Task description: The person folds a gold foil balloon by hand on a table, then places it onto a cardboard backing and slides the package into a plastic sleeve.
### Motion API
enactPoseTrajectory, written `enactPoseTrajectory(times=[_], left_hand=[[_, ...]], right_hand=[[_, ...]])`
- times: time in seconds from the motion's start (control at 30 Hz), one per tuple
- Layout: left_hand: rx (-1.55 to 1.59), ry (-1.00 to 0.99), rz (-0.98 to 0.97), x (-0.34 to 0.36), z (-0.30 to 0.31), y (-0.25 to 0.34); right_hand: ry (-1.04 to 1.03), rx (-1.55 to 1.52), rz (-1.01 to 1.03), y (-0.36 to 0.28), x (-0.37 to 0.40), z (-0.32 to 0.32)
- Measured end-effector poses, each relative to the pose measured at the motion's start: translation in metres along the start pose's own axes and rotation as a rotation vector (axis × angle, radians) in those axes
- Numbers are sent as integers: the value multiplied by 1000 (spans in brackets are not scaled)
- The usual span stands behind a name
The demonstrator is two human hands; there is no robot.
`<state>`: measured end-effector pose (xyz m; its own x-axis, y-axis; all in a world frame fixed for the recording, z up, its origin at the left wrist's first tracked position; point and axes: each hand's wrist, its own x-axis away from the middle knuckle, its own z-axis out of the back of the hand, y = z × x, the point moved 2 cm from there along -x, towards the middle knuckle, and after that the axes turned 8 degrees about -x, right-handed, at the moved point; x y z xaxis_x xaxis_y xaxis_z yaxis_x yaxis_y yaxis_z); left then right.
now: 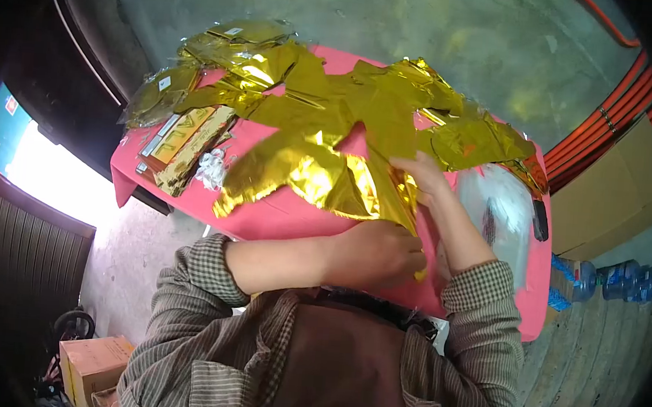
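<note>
A large shiny gold foil sheet [326, 98] with a cut-out outline lies spread over the pink-covered table [287, 220]. Near the table's front edge, my left hand [379, 254] is closed on the lower part of the foil, and a small bit of gold shows by its fingers. My right hand [420, 172] touches the foil's right side, higher up; its fingers are partly blurred and overlap the gold surface. A small opening in the foil, left of my right hand, shows the pink cloth.
Packaged gold items [160, 90] lie at the table's left, beside printed packets [179, 144] and a small white heap [211, 169]. Clear plastic bags [496, 208] and a black object [541, 221] are at the right. A cardboard box [614, 186] stands beyond.
</note>
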<state>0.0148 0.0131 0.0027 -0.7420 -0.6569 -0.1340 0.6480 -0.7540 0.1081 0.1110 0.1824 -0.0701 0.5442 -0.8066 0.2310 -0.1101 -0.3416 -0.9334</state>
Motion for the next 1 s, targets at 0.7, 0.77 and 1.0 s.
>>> enactPoseTrajectory(times=[0.7,0.77,1.0], left_hand=[[-479,358,688,-16,-64,-234],[-481,322,708,-25,-73,-249],[-198,446,787,-44,-59,-278]], right_hand=[[141,1404,674,68,29,-28],[137,1394,624,70,29,-28],[112,1292,646,71,33,-26]])
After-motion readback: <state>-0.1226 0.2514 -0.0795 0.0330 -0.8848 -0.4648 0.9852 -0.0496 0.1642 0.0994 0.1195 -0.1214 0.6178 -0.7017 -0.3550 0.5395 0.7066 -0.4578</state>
